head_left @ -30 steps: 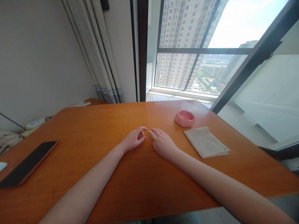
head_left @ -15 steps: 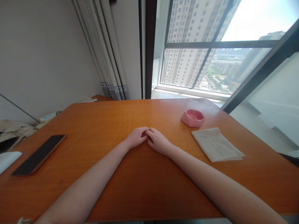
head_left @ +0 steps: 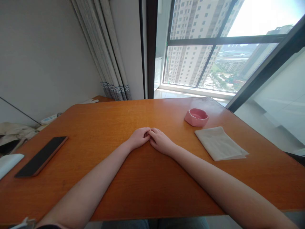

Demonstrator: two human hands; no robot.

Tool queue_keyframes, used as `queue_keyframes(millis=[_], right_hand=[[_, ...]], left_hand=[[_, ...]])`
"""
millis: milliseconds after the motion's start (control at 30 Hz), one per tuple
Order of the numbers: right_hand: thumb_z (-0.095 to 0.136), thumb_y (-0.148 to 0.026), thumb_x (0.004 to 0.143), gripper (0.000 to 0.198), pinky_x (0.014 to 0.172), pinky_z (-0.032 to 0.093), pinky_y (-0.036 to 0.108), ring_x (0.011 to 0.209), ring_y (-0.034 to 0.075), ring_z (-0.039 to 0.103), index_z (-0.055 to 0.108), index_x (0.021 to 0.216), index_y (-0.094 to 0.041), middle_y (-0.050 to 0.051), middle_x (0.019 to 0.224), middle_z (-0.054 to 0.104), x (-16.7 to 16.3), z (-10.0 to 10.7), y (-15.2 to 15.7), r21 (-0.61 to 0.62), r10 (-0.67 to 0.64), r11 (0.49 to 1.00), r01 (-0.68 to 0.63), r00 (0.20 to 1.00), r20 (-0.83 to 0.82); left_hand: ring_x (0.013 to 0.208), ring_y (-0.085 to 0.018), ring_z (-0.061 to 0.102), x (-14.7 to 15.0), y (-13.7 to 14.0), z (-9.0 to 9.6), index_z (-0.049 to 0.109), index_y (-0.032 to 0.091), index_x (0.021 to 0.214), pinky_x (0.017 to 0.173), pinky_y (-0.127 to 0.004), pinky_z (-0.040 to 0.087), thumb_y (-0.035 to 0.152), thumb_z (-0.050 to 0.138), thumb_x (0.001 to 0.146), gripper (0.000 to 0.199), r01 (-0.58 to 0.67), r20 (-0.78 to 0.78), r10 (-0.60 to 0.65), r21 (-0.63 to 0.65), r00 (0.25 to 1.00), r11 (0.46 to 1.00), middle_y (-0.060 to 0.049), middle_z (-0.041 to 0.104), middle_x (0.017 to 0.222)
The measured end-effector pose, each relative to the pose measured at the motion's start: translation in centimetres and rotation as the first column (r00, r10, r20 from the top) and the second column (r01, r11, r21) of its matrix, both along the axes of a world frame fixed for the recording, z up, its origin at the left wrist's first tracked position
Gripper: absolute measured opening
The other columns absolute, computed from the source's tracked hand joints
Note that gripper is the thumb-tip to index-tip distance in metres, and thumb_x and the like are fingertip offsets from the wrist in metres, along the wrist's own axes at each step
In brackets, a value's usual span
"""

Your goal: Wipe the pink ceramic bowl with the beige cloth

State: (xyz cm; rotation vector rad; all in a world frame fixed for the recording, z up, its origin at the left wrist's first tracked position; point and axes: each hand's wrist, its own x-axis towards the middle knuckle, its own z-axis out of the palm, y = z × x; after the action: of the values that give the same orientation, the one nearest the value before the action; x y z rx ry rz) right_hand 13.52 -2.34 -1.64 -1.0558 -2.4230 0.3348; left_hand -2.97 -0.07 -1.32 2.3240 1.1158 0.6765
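While left hand (head_left: 138, 138) and right hand (head_left: 161, 142) clasp together | pink bowl (head_left: 195, 122) upright | interior (head_left: 197, 113) showing

The left hand (head_left: 139, 138) and right hand (head_left: 162, 142) meet mid-span on the tabletop (head_left: 107, 127), forearms (head_left: 95, 178) forming a barrier to the near edge. Open room runs beyond them to the far edge and leftward to a black slab (head_left: 43, 156); a pink dish (head_left: 196, 120) and folded cloth (head_left: 220, 144) obstruct passage toward the right edge.
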Motion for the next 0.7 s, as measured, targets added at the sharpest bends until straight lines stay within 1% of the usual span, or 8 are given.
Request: queue_keyframes(millis=[233,600,700], right_hand=[[0.044,-0.013,0.084,0.022,0.091,0.042,0.032,0.098,0.019,0.050,0.053,0.103,-0.017,0.009,0.102,0.055,-0.02,-0.15,-0.02,0.013,-0.004,1.000,0.005,1.000,-0.003],[0.043,-0.013,0.084,0.021,0.090,0.042,0.033,0.098,0.019,0.051,0.054,0.102,-0.017,0.009,0.101,0.056,-0.24,0.03,-0.21,0.021,-0.010,1.000,0.010,1.000,0.001],[0.044,-0.014,0.083,0.023,0.088,0.043,0.031,0.096,0.019,0.054,0.054,0.104,-0.018,0.008,0.101,0.058,0.29,0.66,-0.02,0.036,0.032,0.999,-0.033,0.999,0.026]], left_hand=[[0.065,-0.014,0.046,0.08,-0.10,0.25,0.049,0.018,0.070,0.061,-0.026,0.034,0.022,0.045,0.080,0.012,-0.003,-0.024,0.002,-0.013,1.000,1.000,0.000,0.053,0.069],[0.065,-0.013,0.046,0.06,-0.01,0.05,0.051,0.017,0.071,0.061,-0.026,0.035,0.023,0.046,0.080,0.012,-0.007,-0.018,0.007,0.003,1.000,1.000,0.000,0.054,0.069],[0.066,-0.014,0.047,0.03,-0.10,0.18,0.053,0.017,0.072,0.062,-0.026,0.036,0.025,0.046,0.081,0.014,-0.017,-0.012,0.017,-0.004,1.000,1.000,0.000,0.055,0.070]])
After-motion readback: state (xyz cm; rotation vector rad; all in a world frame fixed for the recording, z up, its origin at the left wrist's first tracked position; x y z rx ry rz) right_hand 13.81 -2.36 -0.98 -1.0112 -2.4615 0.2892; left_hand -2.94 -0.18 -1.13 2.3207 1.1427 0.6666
